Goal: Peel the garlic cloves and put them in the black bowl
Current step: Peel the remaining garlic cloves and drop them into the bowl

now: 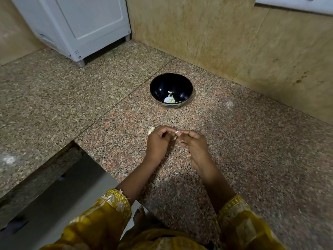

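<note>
A black bowl (171,90) stands on the speckled granite counter (243,141), with a few pale peeled garlic cloves (169,99) at its bottom. Nearer to me, my left hand (157,141) and my right hand (193,143) meet fingertip to fingertip over the counter. Between them they pinch a small garlic clove (177,132) with papery skin hanging from it. Another pale garlic piece (151,130) lies on the counter just behind my left hand, partly hidden by it.
A white appliance (77,26) stands at the back left of the counter. A tan stone wall (234,42) runs behind and to the right of the bowl. The counter's edge steps down to the floor (63,195) at the lower left.
</note>
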